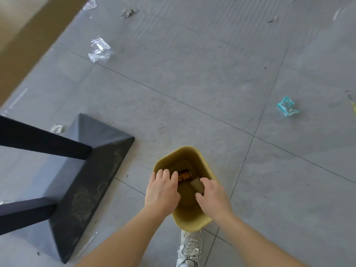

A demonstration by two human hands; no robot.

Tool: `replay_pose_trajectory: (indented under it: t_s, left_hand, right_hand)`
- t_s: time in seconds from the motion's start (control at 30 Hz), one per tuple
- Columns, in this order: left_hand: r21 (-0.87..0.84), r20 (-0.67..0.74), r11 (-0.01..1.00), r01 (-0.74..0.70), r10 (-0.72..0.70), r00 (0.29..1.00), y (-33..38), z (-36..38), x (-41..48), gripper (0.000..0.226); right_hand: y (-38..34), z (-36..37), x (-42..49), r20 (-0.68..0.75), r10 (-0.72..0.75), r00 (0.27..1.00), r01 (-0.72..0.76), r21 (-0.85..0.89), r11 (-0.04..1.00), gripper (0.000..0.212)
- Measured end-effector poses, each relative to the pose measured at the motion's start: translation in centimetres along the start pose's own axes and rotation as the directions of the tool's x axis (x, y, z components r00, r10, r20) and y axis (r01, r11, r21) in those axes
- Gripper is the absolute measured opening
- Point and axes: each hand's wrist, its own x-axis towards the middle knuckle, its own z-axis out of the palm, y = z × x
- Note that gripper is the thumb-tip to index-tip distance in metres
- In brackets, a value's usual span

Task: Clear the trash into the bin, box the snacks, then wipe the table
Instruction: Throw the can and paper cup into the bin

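A yellow bin [187, 149] stands on the grey tiled floor just in front of my white shoe [189, 247]. At its bottom lie a brown can [185, 175] and a pale grey-beige piece of trash [197, 185]. My left hand [161, 189] hovers palm down over the bin's left rim with its fingers spread and nothing in it. Over the right rim my right hand [213, 195] has thumb and fingers apart, the beige piece just beyond its fingertips.
The table's brown top [28, 35] fills the upper left, and its black base [92, 170] and legs stand left of the bin. Litter on the floor: clear plastic wrap [100, 50], crumpled grey paper [127, 12], a teal wrapper [287, 106], a white scrap [56, 128].
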Motion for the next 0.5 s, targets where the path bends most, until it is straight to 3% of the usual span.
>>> replay_pose_trajectory:
  t_s: [0.23,0.5]
  left_hand:
    - [-0.019,-0.009,1.000,0.021,-0.022,1.000,0.2,-9.1,-4.3,0.053]
    - [-0.118,-0.108,0.992,0.047,-0.060,0.992,0.7,-21.5,-12.6,0.047]
  right_hand:
    - [-4.6,-6.6,-4.9,-0.022,-0.045,0.999,0.044,-0.040,0.998,0.048]
    - [-10.6,-15.6,-14.3,-0.123,-0.203,0.971,0.185,-0.149,0.971,0.056]
